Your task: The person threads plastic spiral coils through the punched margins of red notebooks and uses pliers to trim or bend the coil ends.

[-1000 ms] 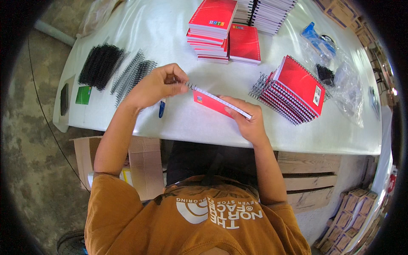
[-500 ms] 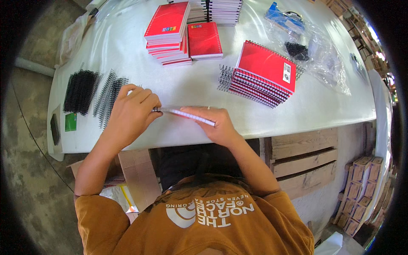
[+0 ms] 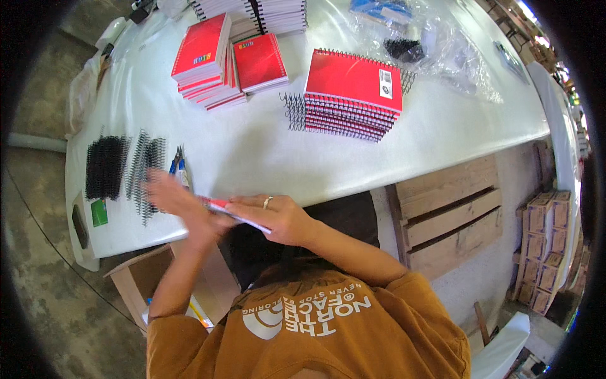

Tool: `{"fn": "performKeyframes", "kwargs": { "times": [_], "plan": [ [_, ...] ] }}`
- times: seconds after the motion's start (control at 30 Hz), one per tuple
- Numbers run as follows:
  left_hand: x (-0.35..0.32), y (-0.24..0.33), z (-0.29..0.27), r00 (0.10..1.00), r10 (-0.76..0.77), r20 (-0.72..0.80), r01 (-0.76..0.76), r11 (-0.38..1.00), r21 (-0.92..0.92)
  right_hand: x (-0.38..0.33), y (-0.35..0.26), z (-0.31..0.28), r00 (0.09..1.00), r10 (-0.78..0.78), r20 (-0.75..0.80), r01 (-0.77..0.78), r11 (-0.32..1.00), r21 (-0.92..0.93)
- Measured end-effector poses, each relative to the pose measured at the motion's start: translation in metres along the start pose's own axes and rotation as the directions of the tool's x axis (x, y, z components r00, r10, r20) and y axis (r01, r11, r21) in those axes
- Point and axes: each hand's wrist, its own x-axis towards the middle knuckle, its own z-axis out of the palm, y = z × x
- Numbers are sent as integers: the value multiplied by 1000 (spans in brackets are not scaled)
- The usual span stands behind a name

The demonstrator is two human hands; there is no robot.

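A: Where is the notebook?

B: In front of your body, by the near edge of the tabletop (image 3: 265, 158). That slim red notebook (image 3: 217, 203) is turned so its white page edge shows as a narrow, straight strip.

A: And the hands?

B: Your right hand (image 3: 284, 218) pinches the notebook, fingers along the far side; a ring shows on one finger. Your left hand (image 3: 183, 199) is blurred at the notebook's other end, fingers pointing outward; you can't tell from this view whether it grips or touches anything.

A: What lies nearest?

B: Beyond your left fingers, pliers (image 3: 178, 165) with blue handles. Next to them, a loose row of springy dark coils (image 3: 144, 164), then a dense, bristly black coil bundle (image 3: 107, 167), with a smooth green card (image 3: 99, 213) below it.

A: Farther out?

B: Ahead of you, a stack of coil-bound red notebooks (image 3: 353, 76), glossy-covered, long spiral ends jutting from both sides. To its left, a tall pile of red books (image 3: 202, 44) beside a lower pile (image 3: 259, 60). To the right, crinkled clear plastic (image 3: 454, 63) on the white, shiny surface. Under the tabletop, an open cardboard box (image 3: 145, 268) and rough wooden slats (image 3: 451, 208).
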Motion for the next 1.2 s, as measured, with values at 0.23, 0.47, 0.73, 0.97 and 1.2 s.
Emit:
{"fn": "performKeyframes", "kwargs": {
  "times": [0.23, 0.47, 0.73, 0.97, 1.2],
  "plan": [
    [28, -12, 3, 937, -165, -309, 124, 981, -148, -3, 2, -8, 992, -125, -2, 125, 991, -43],
    [28, -7, -17, 936, 100, -336, -78, 994, 78, -5, 5, -6, 996, -90, -28, 89, 996, -31],
    [33, 5, -13, 901, 287, -325, -276, 958, 79, 10, 10, -7, 998, -61, -29, 59, 996, -67],
    [23, 22, 4, 977, 132, -168, -160, 973, -164, 3, 6, -6, 987, 145, 74, -140, 988, -69],
    [54, 17, 0, 946, 142, -292, -196, 966, -165, 6, 3, -3, 964, 155, 214, -164, 986, 27]
  ]
}}
